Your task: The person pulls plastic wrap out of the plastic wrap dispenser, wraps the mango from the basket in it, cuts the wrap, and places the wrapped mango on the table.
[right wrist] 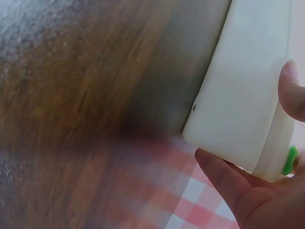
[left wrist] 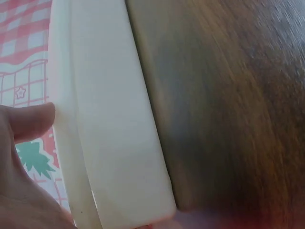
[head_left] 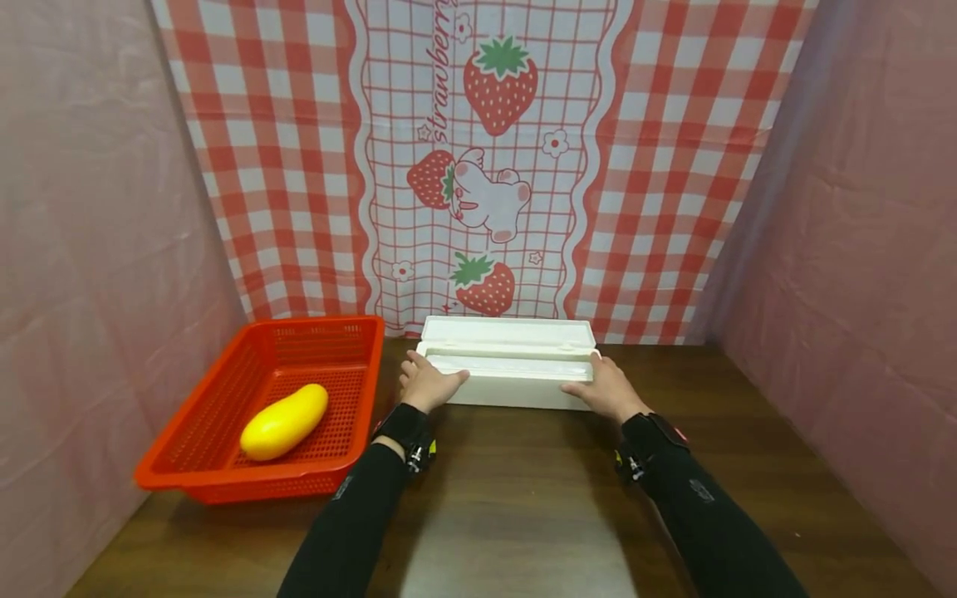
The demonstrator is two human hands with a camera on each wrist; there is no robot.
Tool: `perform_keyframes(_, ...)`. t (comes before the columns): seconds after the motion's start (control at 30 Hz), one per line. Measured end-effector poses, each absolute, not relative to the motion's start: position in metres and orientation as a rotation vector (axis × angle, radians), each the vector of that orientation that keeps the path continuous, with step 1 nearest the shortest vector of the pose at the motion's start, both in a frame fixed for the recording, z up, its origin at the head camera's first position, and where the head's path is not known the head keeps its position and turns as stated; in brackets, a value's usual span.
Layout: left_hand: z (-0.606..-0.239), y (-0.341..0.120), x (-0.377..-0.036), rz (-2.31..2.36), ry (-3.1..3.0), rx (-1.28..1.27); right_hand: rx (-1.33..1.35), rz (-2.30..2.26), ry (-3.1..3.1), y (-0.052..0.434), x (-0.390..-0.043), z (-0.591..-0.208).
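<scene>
A long white plastic box [head_left: 508, 365] with a lid lies crosswise at the back of the wooden table [head_left: 523, 515]. My left hand [head_left: 428, 384] grips its left end and my right hand [head_left: 607, 389] grips its right end. In the left wrist view the thumb of the left hand [left wrist: 28, 121] lies on the lid's edge of the box [left wrist: 114, 119]. The right wrist view has the right hand [right wrist: 252, 200] cupping the corner of the box [right wrist: 243, 95], thumb on top, beside a small green part [right wrist: 289, 160].
A red mesh basket [head_left: 329, 325] stands at the left of the table with a yellow mango [head_left: 284, 422] in it. A strawberry-print checked cloth [head_left: 493, 166] hangs behind, and pink sheets close both sides.
</scene>
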State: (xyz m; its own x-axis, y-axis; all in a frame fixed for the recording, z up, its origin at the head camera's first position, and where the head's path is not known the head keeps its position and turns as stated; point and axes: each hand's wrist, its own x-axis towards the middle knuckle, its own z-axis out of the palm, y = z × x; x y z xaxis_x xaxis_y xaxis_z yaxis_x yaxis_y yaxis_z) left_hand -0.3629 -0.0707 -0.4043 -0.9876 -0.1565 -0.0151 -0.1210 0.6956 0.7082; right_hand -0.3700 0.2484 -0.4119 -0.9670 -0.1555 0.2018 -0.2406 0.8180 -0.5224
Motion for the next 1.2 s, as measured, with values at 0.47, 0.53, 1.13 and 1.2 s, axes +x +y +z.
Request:
perform_keyframes(0.47, -0.404, -0.068, -0.367, -1.222, -2.816, 0.274, 0.262, 0.862, -2.870, 0.247, -0.376, -0.410)
perform_keyframes(0.53, -0.404, -0.067, -0.368, -1.231, -2.812, 0.276, 0.259, 0.857, -2.882, 0.247, -0.378, -0.410)
perform_keyframes(1.13, -0.400, -0.065, -0.380, -1.183, -2.829, 0.289, 0.250, 0.822, -2.983, 0.250, -0.387, -0.398)
perform_keyframes(1.2, -0.399, -0.063, -0.384, -1.076, -2.843, 0.273, 0.234, 0.762, -2.994, 0.249, -0.387, -0.396)
